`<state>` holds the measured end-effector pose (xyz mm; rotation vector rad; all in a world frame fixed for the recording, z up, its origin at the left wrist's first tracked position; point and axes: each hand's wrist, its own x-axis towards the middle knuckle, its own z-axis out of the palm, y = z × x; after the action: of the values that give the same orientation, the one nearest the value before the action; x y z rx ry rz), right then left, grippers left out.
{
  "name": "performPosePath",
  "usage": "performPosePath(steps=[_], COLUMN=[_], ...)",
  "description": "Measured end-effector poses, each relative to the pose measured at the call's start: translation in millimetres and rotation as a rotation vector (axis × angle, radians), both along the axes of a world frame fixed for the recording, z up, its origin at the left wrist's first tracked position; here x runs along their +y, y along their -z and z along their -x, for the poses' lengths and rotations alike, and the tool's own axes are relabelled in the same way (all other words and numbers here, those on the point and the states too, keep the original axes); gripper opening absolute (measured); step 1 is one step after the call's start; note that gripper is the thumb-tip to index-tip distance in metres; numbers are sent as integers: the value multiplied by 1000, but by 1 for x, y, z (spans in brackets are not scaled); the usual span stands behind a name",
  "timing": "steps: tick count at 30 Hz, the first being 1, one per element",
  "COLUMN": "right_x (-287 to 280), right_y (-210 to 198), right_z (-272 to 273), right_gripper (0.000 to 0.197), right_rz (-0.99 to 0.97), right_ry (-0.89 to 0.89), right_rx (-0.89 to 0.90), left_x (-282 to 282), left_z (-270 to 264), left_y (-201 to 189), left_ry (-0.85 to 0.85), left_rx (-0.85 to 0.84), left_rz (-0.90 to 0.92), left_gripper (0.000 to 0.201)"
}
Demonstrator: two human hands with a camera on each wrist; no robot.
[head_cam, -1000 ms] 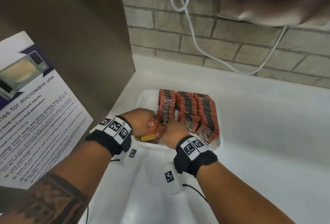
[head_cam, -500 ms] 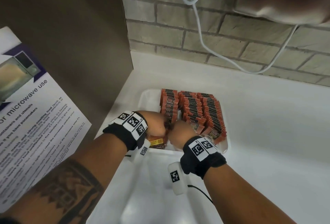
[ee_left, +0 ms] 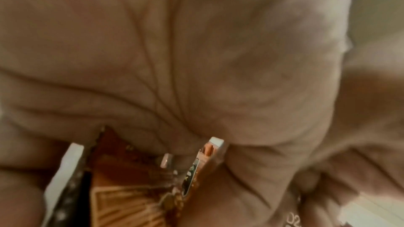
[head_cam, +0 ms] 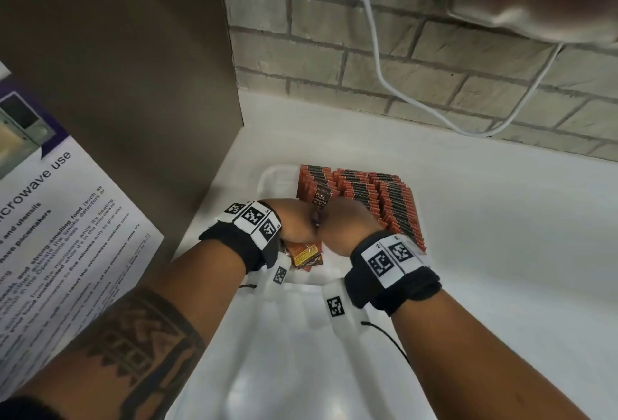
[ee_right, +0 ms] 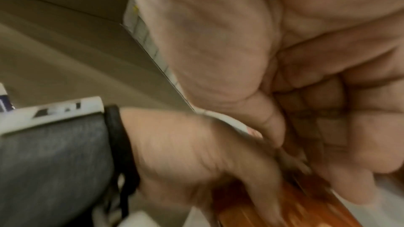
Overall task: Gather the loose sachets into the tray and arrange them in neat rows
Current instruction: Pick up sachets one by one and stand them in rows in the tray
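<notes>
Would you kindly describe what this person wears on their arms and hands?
Both hands, left hand and right hand, are bare. Each wrist carries a black band topped with white square-code tags, a white tagged unit beneath, and a thin black cable. The left forearm bears a dark geometric tattoo.

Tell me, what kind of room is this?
Probably a shared kitchenette or break room: a notice on microwave use hangs at the left, a white counter meets a brick wall, and a tray holds drink-style sachets.

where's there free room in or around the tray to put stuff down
Bare white counter lies right of the tray, up to the brick wall. The tray's far left corner is bare. Crowded: the sachet rows and the near left, where both hands meet over loose sachets.
</notes>
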<state>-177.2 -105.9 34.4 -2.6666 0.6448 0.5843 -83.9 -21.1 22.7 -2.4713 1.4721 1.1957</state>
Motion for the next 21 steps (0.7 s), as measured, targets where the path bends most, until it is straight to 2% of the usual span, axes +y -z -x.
performPosePath(steps=[4, 6, 8, 13, 19, 21], right_x=[-28, -46, -59, -64, -56, -55], right_y=[-22, -28, -28, -13, -1, 0], right_z=[-21, -36, -51, -72, -74, -76], right_gripper=[25, 24, 23, 11, 4, 9], right_rz=[128, 120, 137, 200, 246, 247], right_ry=[63, 168, 189, 13, -12, -3], right_rx=[-112, -185, -207, -31, -60, -90], left_x=[-2, -3, -5, -8, -8, -8], left_z=[-1, -1, 0, 1, -1, -1], left_y=[-2, -2, -2, -5, -5, -8], left_ry=[-124, -143, -154, -160, -155, -136], left_rx=[47, 44, 53, 39, 49, 49], left_rz=[-10, -17, -26, -27, -27, -16], left_gripper=[25, 31, 33, 32, 32, 33])
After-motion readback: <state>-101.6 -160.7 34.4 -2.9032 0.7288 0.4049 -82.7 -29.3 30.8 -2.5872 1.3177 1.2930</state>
